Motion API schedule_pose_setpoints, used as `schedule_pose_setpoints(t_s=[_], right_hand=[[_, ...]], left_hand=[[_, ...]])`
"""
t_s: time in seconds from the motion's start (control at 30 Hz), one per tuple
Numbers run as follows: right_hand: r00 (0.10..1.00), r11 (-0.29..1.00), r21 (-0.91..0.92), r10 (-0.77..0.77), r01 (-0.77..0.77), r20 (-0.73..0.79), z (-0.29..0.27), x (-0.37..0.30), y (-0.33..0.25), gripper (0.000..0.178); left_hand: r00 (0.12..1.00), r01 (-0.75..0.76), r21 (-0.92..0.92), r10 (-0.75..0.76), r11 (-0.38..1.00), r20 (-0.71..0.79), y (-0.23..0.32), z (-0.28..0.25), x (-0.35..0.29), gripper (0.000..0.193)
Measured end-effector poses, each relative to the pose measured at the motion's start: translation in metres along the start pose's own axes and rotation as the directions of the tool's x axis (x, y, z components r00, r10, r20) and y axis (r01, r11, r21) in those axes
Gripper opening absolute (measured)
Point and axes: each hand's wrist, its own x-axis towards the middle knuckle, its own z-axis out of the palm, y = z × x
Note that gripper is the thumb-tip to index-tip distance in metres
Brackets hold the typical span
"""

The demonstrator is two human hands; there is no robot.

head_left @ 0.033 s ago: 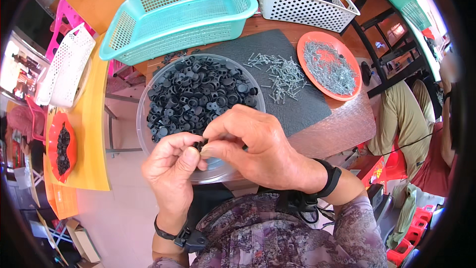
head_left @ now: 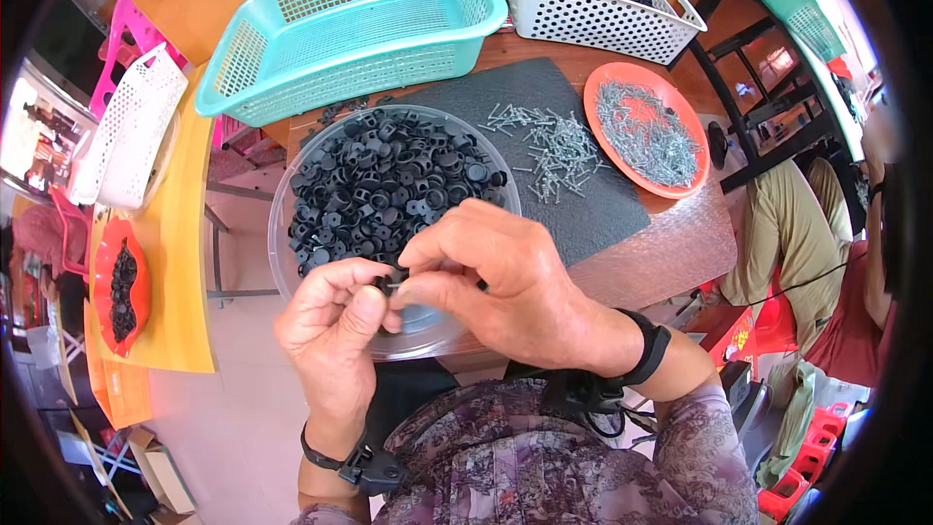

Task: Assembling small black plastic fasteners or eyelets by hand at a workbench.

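Both hands meet over the near edge of a clear round tub point(head_left: 276, 224) heaped with small black plastic parts point(head_left: 389, 185). Pinched between thumb and fingers, a small black plastic part point(head_left: 382, 284) is in my left hand point(head_left: 335, 321). My right hand point(head_left: 496, 282) is closed in a pinch on a thin silver pin point(head_left: 396, 283), whose visible bit points at that part. Most of the pin is covered by my fingers, and whether it enters the part is hidden. Loose silver pins point(head_left: 559, 151) lie on a dark mat point(head_left: 466, 87) beyond my right hand.
An orange plate point(head_left: 591, 102) of similar pins stands at the right. At the back are a turquoise basket point(head_left: 350, 73) and a white basket point(head_left: 593, 27) holding black parts. A red dish point(head_left: 104, 272) sits on a yellow surface to the left. Another person's legs point(head_left: 777, 243) show at right.
My fingertips have parted slightly, the left hand shifting a little left. The silver pin now shows between them.
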Motion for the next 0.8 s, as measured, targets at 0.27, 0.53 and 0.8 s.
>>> schedule_pose_setpoints(t_s=[0.27,0.53,0.8], right_hand=[[0.956,0.840,-0.466,-0.195,0.278,0.220,0.010,-0.008,0.026,0.010],[0.918,0.772,-0.532,-0.163,0.347,0.362,0.022,0.000,0.027,0.017],[0.880,0.691,-0.567,-0.230,0.449,0.417,0.031,0.003,0.028,0.016]], left_hand=[[0.993,0.032,-0.043,-0.036,0.999,-0.110,0.001,-0.014,0.000,0.022],[0.992,0.021,-0.029,-0.024,0.999,-0.126,0.002,-0.017,-0.002,0.019],[0.995,0.026,-0.069,-0.032,0.997,-0.096,0.001,-0.019,-0.002,0.020]])
